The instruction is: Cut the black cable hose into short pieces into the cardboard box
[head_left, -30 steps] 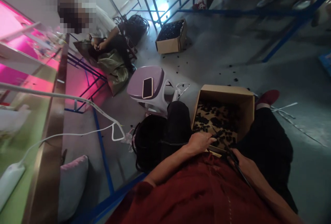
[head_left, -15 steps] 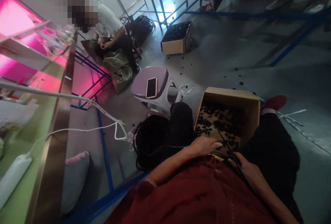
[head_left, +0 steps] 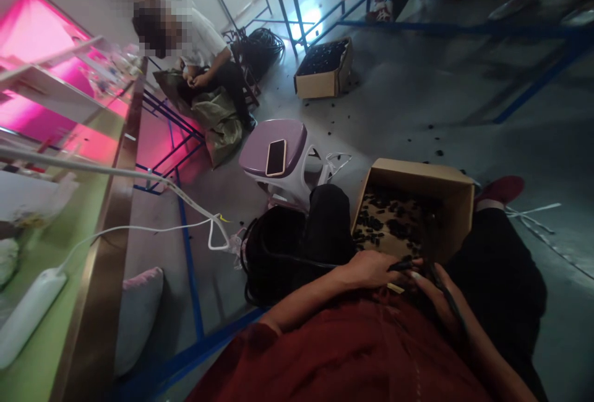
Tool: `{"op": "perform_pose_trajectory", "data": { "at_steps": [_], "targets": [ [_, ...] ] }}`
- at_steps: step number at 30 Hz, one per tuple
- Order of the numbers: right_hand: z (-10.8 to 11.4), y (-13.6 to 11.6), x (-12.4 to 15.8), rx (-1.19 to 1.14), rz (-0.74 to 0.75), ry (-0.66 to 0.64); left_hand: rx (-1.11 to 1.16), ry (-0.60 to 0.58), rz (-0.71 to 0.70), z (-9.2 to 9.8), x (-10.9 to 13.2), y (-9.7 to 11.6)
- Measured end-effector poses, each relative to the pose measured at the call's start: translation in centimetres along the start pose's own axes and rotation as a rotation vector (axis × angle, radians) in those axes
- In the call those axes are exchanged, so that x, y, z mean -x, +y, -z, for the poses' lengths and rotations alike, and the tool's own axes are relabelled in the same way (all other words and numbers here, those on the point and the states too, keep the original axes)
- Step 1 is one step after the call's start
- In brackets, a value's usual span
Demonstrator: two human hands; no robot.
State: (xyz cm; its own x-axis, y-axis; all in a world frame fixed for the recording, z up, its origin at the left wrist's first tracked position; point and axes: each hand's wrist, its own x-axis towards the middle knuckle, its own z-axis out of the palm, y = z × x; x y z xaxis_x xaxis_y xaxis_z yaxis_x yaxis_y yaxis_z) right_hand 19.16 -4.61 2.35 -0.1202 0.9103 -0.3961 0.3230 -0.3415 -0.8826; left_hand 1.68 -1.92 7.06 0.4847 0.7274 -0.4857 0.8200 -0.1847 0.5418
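Observation:
My left hand [head_left: 371, 269] lies at the near edge of a cardboard box [head_left: 417, 174] and pinches a short black cable [head_left: 404, 264]. That cable runs across to my right hand [head_left: 436, 295], whose fingers close on it. Its tail trails down past my right wrist. The open box sits on my lap and holds many small black pieces [head_left: 390, 222] on a patterned tan bottom. My red shirt [head_left: 352, 352] fills the lower part of the view and hides the box's near side.
A black bag [head_left: 278, 260] lies against my left leg. A lilac stool [head_left: 271, 154] holds a phone [head_left: 276, 158]. Black bits dot the floor around a second box [head_left: 320, 77]. A seated person [head_left: 199, 43] works by a black cable coil [head_left: 257, 49], beneath blue table frames.
My hands have drawn closer together over the box's near edge, and the black cable now lies mostly between them. The whole view has drifted slightly, with the box shifting right.

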Motion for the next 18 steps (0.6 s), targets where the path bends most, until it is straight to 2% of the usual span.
{"op": "perform_pose_trajectory", "data": {
  "at_steps": [8,14,18],
  "targets": [
    [-0.3,-0.5,-0.5,-0.071,-0.056,-0.033,0.002,-0.036,0.000,-0.7,-0.1,0.2],
    [-0.4,-0.6,-0.6,-0.123,-0.064,0.007,0.042,-0.045,-0.014,-1.1,-0.2,0.2],
    [0.1,-1.1,-0.6,-0.162,-0.113,0.053,0.051,-0.061,-0.010,-0.6,0.3,0.0]
  ]
}}
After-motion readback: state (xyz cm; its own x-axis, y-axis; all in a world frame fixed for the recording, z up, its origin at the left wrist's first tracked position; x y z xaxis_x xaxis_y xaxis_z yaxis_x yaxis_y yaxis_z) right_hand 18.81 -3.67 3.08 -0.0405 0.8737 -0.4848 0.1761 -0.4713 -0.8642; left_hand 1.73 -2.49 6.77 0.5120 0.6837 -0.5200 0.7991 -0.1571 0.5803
